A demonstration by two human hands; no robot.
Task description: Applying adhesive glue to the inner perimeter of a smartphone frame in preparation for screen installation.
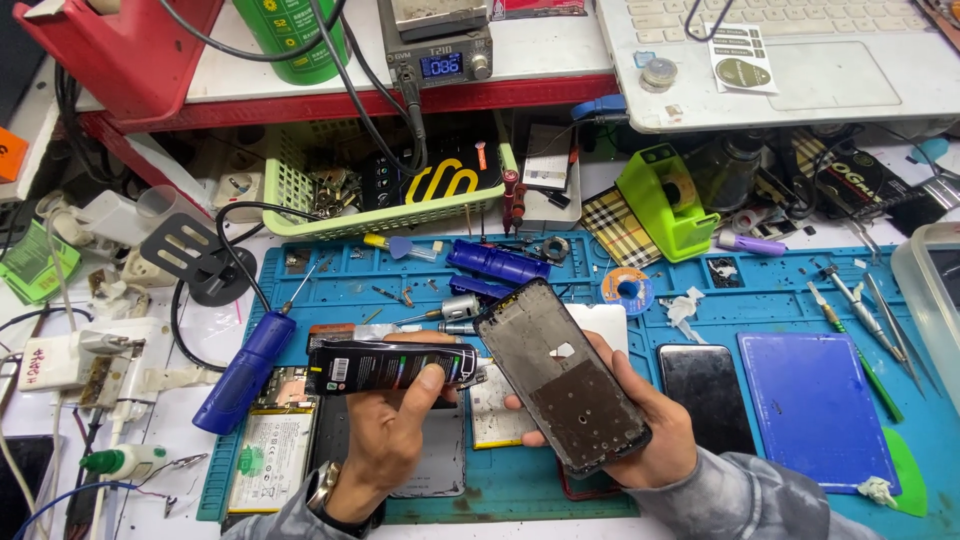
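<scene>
My left hand (392,430) grips a black glue tube (390,366), held level with its nozzle pointing right toward the top corner of a phone frame. My right hand (640,420) cradles that dark, opened phone frame (560,375) from below, tilted, with a small white scrap on its inner face. Both hands hover over a blue repair mat (560,290). Below the left hand lie a grey back cover (440,460) and a phone battery (272,455).
A blue electric screwdriver (245,370) lies at the mat's left edge. A black phone screen (705,395) and a blue pad (810,405) rest to the right, with tweezers (880,320) beyond. A green tape dispenser (665,200), a green basket (380,190) and a white laptop (790,60) stand behind.
</scene>
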